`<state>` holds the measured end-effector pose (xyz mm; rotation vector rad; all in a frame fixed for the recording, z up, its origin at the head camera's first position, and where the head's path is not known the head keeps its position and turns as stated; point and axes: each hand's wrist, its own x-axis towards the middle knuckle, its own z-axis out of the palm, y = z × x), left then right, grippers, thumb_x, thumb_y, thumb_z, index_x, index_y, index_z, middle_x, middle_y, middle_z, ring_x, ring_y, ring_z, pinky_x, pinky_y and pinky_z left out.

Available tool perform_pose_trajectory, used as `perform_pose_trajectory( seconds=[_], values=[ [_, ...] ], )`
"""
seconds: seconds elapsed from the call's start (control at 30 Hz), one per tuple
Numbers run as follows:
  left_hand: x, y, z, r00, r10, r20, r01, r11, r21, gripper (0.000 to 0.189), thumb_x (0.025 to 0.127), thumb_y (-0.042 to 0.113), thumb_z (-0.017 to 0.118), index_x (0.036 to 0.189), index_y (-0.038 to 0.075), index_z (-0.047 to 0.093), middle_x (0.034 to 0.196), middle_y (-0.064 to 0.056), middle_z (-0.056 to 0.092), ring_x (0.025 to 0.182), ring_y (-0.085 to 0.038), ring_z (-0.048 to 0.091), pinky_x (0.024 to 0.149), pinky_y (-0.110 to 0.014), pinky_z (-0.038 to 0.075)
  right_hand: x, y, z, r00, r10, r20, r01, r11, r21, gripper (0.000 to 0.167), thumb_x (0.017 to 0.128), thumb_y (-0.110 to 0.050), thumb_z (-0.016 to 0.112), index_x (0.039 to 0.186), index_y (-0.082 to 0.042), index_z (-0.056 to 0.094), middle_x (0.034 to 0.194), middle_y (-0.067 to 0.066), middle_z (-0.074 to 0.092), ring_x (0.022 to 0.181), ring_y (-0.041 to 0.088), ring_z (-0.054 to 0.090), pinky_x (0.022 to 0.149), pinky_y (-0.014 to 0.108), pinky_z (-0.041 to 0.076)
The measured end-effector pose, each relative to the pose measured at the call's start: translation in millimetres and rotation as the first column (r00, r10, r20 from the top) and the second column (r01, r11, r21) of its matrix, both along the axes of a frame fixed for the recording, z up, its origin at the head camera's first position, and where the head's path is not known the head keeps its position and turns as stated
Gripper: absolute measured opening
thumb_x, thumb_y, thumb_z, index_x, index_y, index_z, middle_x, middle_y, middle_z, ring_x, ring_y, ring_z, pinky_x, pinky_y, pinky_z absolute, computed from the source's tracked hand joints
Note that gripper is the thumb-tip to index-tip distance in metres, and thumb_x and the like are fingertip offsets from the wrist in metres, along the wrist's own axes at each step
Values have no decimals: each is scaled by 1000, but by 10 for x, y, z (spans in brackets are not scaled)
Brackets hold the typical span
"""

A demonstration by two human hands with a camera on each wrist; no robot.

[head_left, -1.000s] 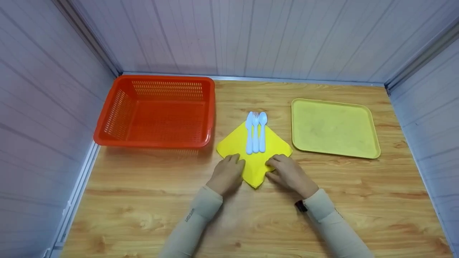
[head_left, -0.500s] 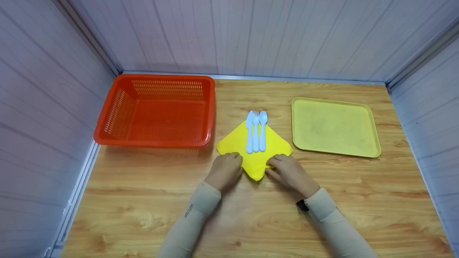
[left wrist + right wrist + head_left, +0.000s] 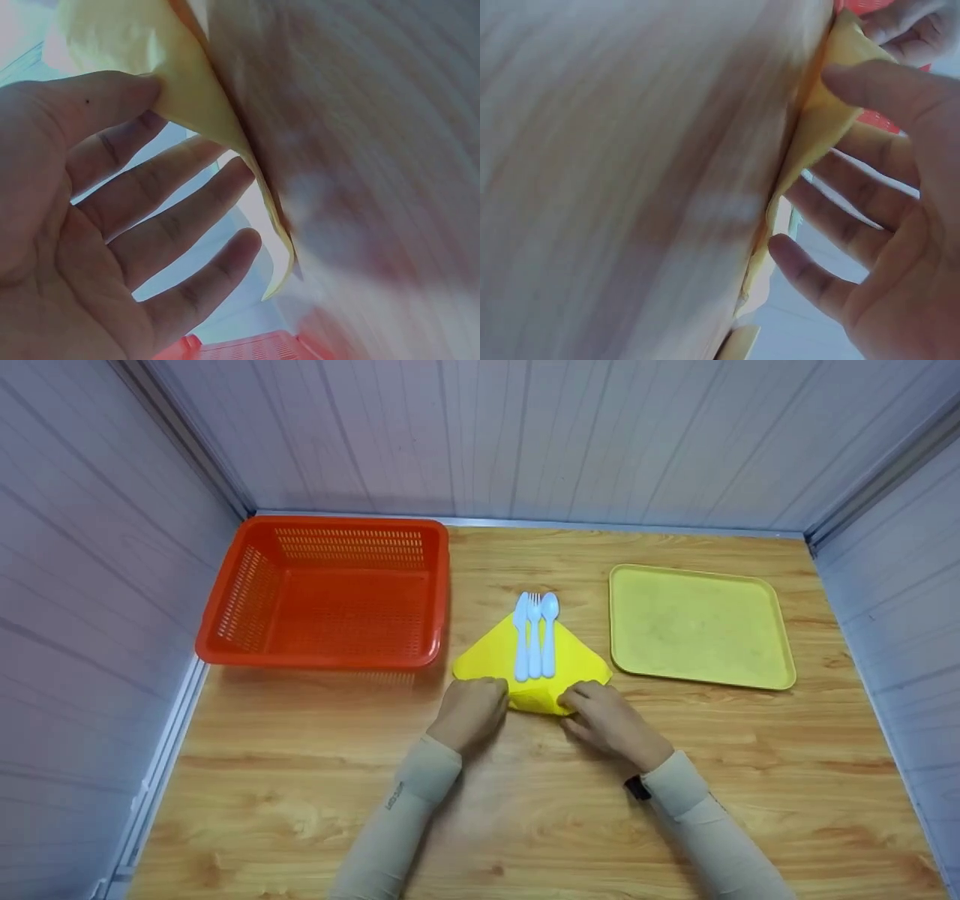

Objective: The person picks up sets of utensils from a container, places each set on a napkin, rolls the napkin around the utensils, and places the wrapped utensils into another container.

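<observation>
A yellow napkin lies cornerwise on the table, its near corner turned up and over into a fold. On its upper half, a pale blue knife, fork and spoon sit side by side, heads pointing away and over the far corner. My left hand pinches the near left edge; in the left wrist view the thumb presses the cloth against the fingers. At the near right edge, my right hand pinches the fold, thumb on the cloth and fingers behind it in the right wrist view.
An orange-red basket with slotted walls stands at the back left. To the right of the napkin lies a yellow rectangular tray. White panel walls enclose the wooden table at the back and both sides.
The napkin's near corner, which pointed toward me, has been rolled up and away under both hands. The left hand has shifted slightly away from me. Cutlery, basket and tray stay put.
</observation>
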<state>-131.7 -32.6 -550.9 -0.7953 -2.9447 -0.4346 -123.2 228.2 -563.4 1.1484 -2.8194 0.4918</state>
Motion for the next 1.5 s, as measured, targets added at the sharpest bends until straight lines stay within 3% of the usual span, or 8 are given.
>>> perform_pose_trajectory(
  seconds=[0.2,0.5,0.7,0.87,0.97,1.23,1.4,1.5],
  values=[
    [-68,-24,-6,996,34,88,-36,999,21,25,102,23,54,80,11,59,61,-1,47,55,-23,52,55,-41,47,-109,31,-5,996,-31,-80,34,999,27,14,87,-16,78,96,-8,70,99,9,66,92,30,62,78,48,49],
    [-169,-38,18,982,61,179,-72,996,57,26,105,26,49,85,12,58,62,-1,48,55,-22,49,55,-38,42,-257,76,-31,998,-32,-62,30,999,-25,9,92,-15,73,89,-8,69,92,9,67,90,31,64,78,49,50],
    [-197,-70,39,974,57,218,-78,993,89,24,103,27,52,85,12,58,64,-1,49,58,-22,50,56,-37,42,-326,68,-1,998,-58,12,59,998,-31,19,97,-15,67,81,-10,59,72,3,57,69,24,58,65,42,49],
    [-203,-108,65,946,47,320,-87,990,112,19,96,30,65,88,14,59,70,-1,52,66,-20,52,60,-34,44,-374,66,46,992,-88,89,92,995,-41,22,99,-15,65,79,-11,54,65,-2,44,59,18,44,57,36,42],
    [-224,-128,68,937,50,346,-88,991,97,15,93,26,70,90,13,62,75,-1,55,70,-20,53,64,-34,45,-400,70,64,987,-107,120,112,993,-35,23,100,-16,63,80,-11,53,65,-3,41,58,17,40,55,35,39],
    [-316,-140,45,942,101,320,-129,989,66,12,97,16,61,86,11,63,74,-2,56,68,-21,54,63,-35,47,-465,75,75,961,-178,210,180,984,6,23,103,-20,57,83,-10,51,64,-1,38,58,18,38,55,34,35],
    [-371,-133,51,919,136,370,-178,980,83,14,99,16,57,86,12,62,74,-3,58,66,-21,53,61,-33,46,-506,49,93,948,-213,238,212,977,30,23,104,-21,55,85,-10,50,64,1,39,57,19,39,55,35,36],
    [-404,-128,54,906,144,399,-197,976,96,14,99,15,56,88,11,62,74,-4,58,66,-21,53,61,-33,46,-536,31,91,950,-231,208,224,973,59,23,104,-21,56,85,-9,51,64,2,41,57,21,41,55,38,39]
  ],
)
